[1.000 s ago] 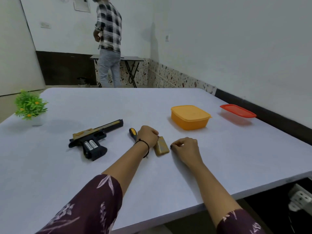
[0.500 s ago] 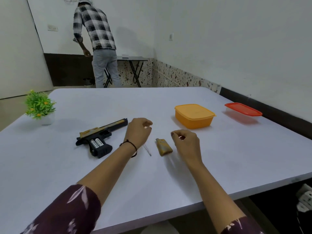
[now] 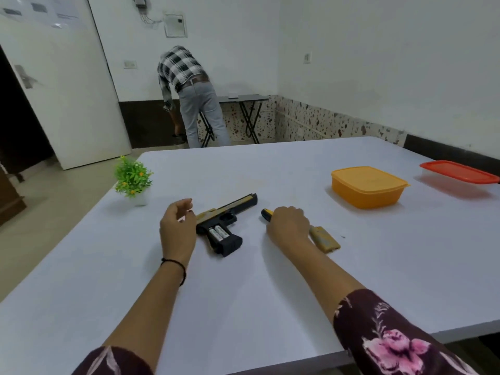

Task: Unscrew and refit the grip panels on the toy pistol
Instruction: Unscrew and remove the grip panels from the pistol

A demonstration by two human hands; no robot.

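One toy pistol (image 3: 227, 212) lies on its side in the middle of the desk (image 3: 243, 299), its grip open with two batteries (image 3: 217, 234) showing; one loose grip panel (image 3: 324, 239) lies flat to its right, just beside the right hand (image 3: 288, 226). The right hand's fingers are curled over one screwdriver (image 3: 266, 213), with only the yellow-black handle end poking out. The left hand (image 3: 177, 228) is just beside the pistol's rear, fingers loosely curled, pinching nothing. Two lidded boxes sit toward the right edge: one orange container (image 3: 368, 188) and one red-lidded container (image 3: 457, 171) — one potted plant (image 3: 132, 180) by the left edge.
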